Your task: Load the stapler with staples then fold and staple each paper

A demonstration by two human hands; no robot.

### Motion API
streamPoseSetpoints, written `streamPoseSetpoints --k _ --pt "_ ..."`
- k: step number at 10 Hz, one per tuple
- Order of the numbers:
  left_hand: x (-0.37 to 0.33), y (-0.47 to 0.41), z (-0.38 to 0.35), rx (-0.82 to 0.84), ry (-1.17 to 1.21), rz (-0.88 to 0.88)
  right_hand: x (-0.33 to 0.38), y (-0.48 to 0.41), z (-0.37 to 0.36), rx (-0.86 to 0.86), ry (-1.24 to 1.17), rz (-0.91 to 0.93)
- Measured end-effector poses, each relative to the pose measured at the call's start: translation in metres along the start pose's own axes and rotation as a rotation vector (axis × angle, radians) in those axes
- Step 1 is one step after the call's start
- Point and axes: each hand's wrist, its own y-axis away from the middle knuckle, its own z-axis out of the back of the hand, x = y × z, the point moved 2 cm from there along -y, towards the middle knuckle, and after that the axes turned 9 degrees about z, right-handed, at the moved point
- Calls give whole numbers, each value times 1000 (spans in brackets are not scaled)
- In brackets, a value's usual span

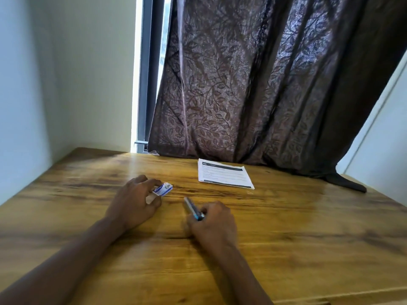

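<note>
Two bare forearms enter from the bottom edge of the frame and reach up toward the middle, resting over a wooden table with a strong brown grain.

Just right of centre, the right hand is curled around the near end of a small stapler. The stapler's silver top points up and to the left, away from the hand, and a blue part shows at the fingers. This area is blurred, so I cannot tell whether the stapler is open or closed, nor whether it touches the table.

Left of centre and slightly higher in the frame, the left hand grasps a small white and blue staple box between thumb and fingers. The box sticks out to the right of the hand, close to the tabletop, with a little white showing under the fingers. The two hands are near each other but apart.

Further up, right of centre, a thin stack of printed papers lies flat on the table, unfolded, with dark bands across the top and bottom of the top sheet. It is well apart from both hands.

Behind the papers a dark brown curtain with a leaf pattern hangs down to the table's far edge, one end trailing onto the table at the right. A narrow strip of window frame shows at upper centre left, beside a pale wall.
</note>
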Motion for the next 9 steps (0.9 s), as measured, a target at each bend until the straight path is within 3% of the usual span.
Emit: streamPoseSetpoints --k 2,3,6,9 --pt "-61 3 -29 -21 163 -72 -93 -26 66 -305 -18 -137" --pt "-96 -5 -58 27 167 -37 -120 -41 76 -326 14 -168" --pt "-163 -21 -113 39 -48 -1 -168 -52 54 -179 187 -186" --pt "-157 -23 -121 119 -116 -31 -165 -52 55 -176 201 -193"
